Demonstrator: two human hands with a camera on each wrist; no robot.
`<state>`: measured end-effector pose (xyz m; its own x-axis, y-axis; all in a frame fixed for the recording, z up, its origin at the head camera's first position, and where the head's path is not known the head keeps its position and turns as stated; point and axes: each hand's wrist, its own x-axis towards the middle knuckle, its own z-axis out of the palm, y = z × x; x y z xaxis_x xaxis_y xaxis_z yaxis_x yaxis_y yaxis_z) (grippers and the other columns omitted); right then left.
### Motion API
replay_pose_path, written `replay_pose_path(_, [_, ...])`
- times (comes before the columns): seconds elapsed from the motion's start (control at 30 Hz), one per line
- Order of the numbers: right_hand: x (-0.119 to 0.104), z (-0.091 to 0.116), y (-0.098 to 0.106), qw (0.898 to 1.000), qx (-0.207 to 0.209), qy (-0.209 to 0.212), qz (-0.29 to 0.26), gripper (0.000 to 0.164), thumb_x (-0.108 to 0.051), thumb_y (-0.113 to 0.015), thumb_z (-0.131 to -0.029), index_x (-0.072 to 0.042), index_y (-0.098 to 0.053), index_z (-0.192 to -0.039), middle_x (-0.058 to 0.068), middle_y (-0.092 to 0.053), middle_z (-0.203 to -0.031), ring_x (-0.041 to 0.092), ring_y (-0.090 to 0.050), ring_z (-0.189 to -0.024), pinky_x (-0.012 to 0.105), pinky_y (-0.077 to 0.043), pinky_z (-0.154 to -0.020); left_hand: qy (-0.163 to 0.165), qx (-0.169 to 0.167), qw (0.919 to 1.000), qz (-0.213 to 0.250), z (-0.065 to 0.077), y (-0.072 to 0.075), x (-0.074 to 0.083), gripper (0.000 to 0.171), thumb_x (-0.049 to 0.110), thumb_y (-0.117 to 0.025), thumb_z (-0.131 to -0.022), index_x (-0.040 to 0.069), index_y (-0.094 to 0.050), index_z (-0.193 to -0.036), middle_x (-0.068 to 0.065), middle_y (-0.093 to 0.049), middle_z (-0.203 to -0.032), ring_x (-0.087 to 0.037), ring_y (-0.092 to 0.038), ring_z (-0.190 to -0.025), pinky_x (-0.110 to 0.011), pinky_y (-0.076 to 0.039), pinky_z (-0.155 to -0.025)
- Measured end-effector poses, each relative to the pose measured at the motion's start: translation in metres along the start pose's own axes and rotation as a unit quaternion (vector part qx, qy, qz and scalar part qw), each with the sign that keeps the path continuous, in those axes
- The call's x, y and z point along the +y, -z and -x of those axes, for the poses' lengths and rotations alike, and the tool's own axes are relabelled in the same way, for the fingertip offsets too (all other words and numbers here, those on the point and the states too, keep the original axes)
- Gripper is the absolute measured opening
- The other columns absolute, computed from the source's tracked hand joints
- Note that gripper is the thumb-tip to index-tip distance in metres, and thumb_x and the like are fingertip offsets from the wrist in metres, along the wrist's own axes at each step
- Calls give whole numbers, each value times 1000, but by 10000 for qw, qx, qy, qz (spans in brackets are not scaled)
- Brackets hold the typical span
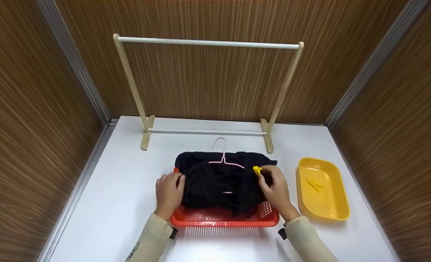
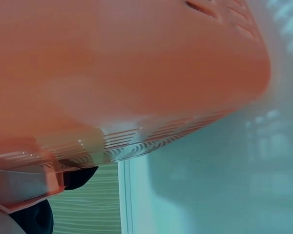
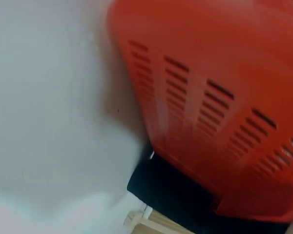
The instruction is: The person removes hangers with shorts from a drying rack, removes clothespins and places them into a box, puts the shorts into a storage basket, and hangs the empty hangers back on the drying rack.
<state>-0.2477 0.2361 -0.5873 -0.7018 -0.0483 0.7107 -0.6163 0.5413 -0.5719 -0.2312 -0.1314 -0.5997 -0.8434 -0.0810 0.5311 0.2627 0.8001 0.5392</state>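
Note:
A black garment (image 1: 204,185) lies over a red plastic basket (image 1: 222,223), with a pale pink wire hanger (image 1: 223,160) set in it, hook upward. At the left side of the basket, my left hand (image 1: 169,193) holds the garment's edge between thumb and fingers; its fingertips are partly hidden. My right hand (image 1: 276,187) pinches a yellow clothespin (image 1: 257,170) at the garment's right shoulder, close to the hanger's right arm. Whether the clothespin bites the cloth cannot be made out. Both wrist views mostly show the basket's slotted outer wall (image 2: 136,73) (image 3: 210,87).
A yellow tray (image 1: 331,207) with several yellow clothespins (image 1: 315,185) stands right of the basket on the white table (image 1: 128,182). Behind rises a wooden rack with a white top rail (image 1: 208,42). Wood-grain panels (image 1: 215,83) enclose the table at the back and sides.

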Motion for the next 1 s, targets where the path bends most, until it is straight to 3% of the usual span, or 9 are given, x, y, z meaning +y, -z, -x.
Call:
replay_pose_path(0.2, [11,6,21,9983,352,-369,272,22,3,-69,-91,1,-69,-113,15,-70,-108,30,-64,-102,17,-41,-101,-21,22,10000,-13,2,0,0,16,22,-68,-100,8,-74,-95,-7,-72,-86,-32,-60,-78,-46,-42,-74])
replay_pose_path(0.3, [22,11,35,9967,480,-311,577,22,3,-69,-90,2,-69,-112,16,-71,-107,32,-64,-102,23,-42,-101,-26,-32,10000,4,2,0,1,16,22,-68,-100,8,-74,-95,-7,-73,-87,-31,-60,-79,-45,-42,-75])
replay_pose_path(0.5, [41,17,67,9825,-69,520,1785,28,-5,-70,-85,3,-68,-111,19,-69,-104,38,-60,-98,47,-42,-92,-29,13,10000,26,0,0,1,17,22,-68,-100,8,-74,-95,-7,-73,-87,-32,-60,-78,-46,-42,-75])
replay_pose_path(0.67, [56,25,92,9780,-203,431,2032,28,-5,-68,-84,5,-67,-110,22,-68,-102,41,-60,-94,51,-42,-90,-36,-2,10000,6,-1,-2,0,18,23,-67,-101,8,-74,-95,-8,-73,-88,-32,-60,-79,-46,-42,-75])
replay_pose_path(0.73, [63,27,103,9782,-178,90,2069,28,-3,-68,-84,7,-67,-110,23,-68,-102,42,-59,-94,52,-43,-90,-49,-12,10000,-13,-1,-2,-1,18,24,-66,-101,8,-74,-95,-8,-73,-88,-31,-60,-79,-46,-42,-75])
replay_pose_path(0.83, [71,28,121,9731,-282,-763,2154,29,-3,-69,-88,8,-66,-114,25,-67,-106,43,-59,-98,56,-44,-92,-57,17,10000,-5,-1,-2,-1,18,23,-67,-101,8,-74,-95,-8,-73,-88,-32,-60,-79,-46,-42,-74])
replay_pose_path(1.0, [82,24,153,9451,-768,-2139,2348,36,-10,-66,-96,9,-60,-126,28,-64,-119,45,-58,-111,61,-43,-102,-66,80,9999,57,1,-1,0,17,23,-67,-101,8,-74,-94,-8,-73,-87,-32,-60,-78,-46,-41,-73])
